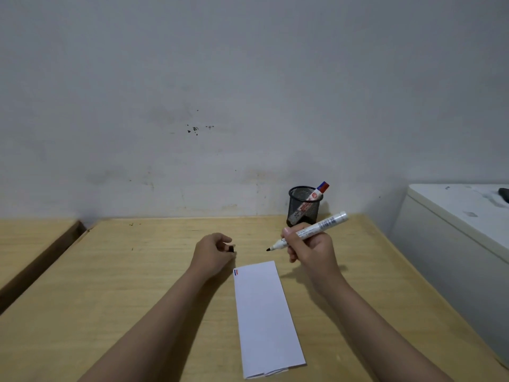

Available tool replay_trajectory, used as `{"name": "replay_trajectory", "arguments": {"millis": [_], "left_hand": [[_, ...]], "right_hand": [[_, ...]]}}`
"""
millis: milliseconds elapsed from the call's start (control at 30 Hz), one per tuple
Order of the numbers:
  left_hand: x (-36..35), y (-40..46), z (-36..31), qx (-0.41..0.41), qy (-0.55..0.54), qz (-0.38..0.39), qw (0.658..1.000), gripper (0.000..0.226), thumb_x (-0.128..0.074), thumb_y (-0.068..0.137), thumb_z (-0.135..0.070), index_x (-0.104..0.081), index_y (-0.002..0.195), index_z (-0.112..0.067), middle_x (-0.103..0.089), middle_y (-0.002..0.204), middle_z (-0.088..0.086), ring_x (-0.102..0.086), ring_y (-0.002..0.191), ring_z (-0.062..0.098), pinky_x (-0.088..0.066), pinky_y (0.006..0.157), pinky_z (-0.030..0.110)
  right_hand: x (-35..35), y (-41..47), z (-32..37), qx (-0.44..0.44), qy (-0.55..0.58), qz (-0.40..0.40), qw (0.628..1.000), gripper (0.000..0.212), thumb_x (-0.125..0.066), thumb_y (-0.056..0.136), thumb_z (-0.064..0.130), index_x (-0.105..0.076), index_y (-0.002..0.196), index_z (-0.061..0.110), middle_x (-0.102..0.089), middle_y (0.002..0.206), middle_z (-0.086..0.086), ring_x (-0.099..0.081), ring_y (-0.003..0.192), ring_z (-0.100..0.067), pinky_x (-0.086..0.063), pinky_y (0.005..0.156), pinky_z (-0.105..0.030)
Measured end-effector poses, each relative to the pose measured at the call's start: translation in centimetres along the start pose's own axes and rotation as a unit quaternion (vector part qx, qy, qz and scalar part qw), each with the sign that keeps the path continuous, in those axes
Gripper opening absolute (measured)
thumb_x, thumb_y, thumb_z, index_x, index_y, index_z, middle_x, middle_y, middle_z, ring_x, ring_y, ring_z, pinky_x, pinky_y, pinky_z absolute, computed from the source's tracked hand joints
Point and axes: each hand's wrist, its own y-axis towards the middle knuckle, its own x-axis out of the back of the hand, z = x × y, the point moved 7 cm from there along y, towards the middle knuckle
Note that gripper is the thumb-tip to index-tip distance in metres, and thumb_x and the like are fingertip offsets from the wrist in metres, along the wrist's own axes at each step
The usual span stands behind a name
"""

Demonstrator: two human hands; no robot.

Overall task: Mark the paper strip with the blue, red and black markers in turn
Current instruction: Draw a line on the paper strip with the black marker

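A folded white paper strip (264, 318) lies on the wooden table in front of me, with small blue and red marks (236, 272) at its far left corner. My right hand (311, 250) grips an uncapped black marker (308, 232), tip pointing left, above the table just beyond the strip's far end. My left hand (213, 253) is to the left of the strip's far end and pinches the marker's black cap (231, 248).
A black mesh pen cup (303, 206) stands at the back by the wall with the red and blue markers (316, 193) in it. A white cabinet (454, 230) sits to the right of the table. A gap (41, 263) separates a second table on the left.
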Motion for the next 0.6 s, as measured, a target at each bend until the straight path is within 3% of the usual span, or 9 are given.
{"name": "replay_trajectory", "arguments": {"millis": [133,200,300,400,500,600], "left_hand": [[0.6,-0.6,0.2,0.025,-0.054,0.0,0.998,0.044,-0.076,0.071,-0.005,-0.057,0.11,-0.009,-0.058,0.076,0.001,-0.059,0.074,0.015,-0.046,0.072,0.024],[1.2,-1.5,0.1,0.023,-0.07,-0.01,0.997,0.041,-0.077,0.07,-0.008,-0.058,0.106,-0.011,-0.058,0.075,0.0,-0.058,0.071,0.014,-0.043,0.063,0.021],[1.4,-3.5,0.1,0.018,-0.074,0.016,0.997,0.037,-0.082,0.065,-0.015,-0.062,0.097,-0.014,-0.061,0.078,0.0,-0.059,0.073,0.017,-0.046,0.064,0.023],[0.7,-5.4,0.6,0.018,-0.029,0.065,0.997,0.041,-0.085,0.053,-0.032,-0.064,0.088,-0.026,-0.065,0.084,-0.006,-0.059,0.072,0.012,-0.051,0.075,0.032],[0.7,-6.1,0.5,-0.01,0.079,0.058,0.995,0.042,-0.08,0.05,-0.047,-0.063,0.085,-0.031,-0.066,0.081,-0.01,-0.058,0.074,0.004,-0.042,0.085,0.035],[0.8,-6.3,0.1,-0.042,0.114,0.042,0.992,0.041,-0.079,0.055,-0.05,-0.063,0.089,-0.035,-0.065,0.086,-0.009,-0.057,0.082,0.002,-0.032,0.084,0.033]], "right_hand": [[-0.9,0.2,-0.7,-0.004,-0.028,0.011,1.0,0.016,-0.069,0.083,0.011,-0.065,0.067,0.007,-0.057,0.049,0.005,-0.048,0.044,-0.011,-0.044,0.045,-0.024],[-1.4,0.2,-1.2,-0.022,-0.034,0.004,0.999,0.017,-0.074,0.078,0.013,-0.064,0.064,0.011,-0.061,0.054,0.002,-0.051,0.044,-0.012,-0.046,0.046,-0.026],[-2.3,0.2,-2.9,-0.073,-0.061,-0.022,0.995,0.027,-0.08,0.07,0.023,-0.058,0.061,0.01,-0.065,0.059,0.002,-0.053,0.042,-0.011,-0.045,0.046,-0.031],[-4.1,0.2,-5.0,-0.13,-0.09,0.004,0.987,0.03,-0.078,0.07,0.03,-0.055,0.062,0.013,-0.063,0.056,0.001,-0.052,0.041,-0.014,-0.042,0.045,-0.031],[-5.6,0.3,-7.0,-0.162,-0.081,0.016,0.983,0.029,-0.076,0.074,0.02,-0.049,0.061,0.015,-0.059,0.054,-0.007,-0.054,0.041,-0.015,-0.044,0.043,-0.027],[-5.6,0.2,-8.4,-0.166,-0.079,-0.008,0.983,0.028,-0.071,0.074,0.01,-0.047,0.061,0.014,-0.058,0.052,-0.011,-0.057,0.038,-0.016,-0.048,0.047,-0.03]]}}
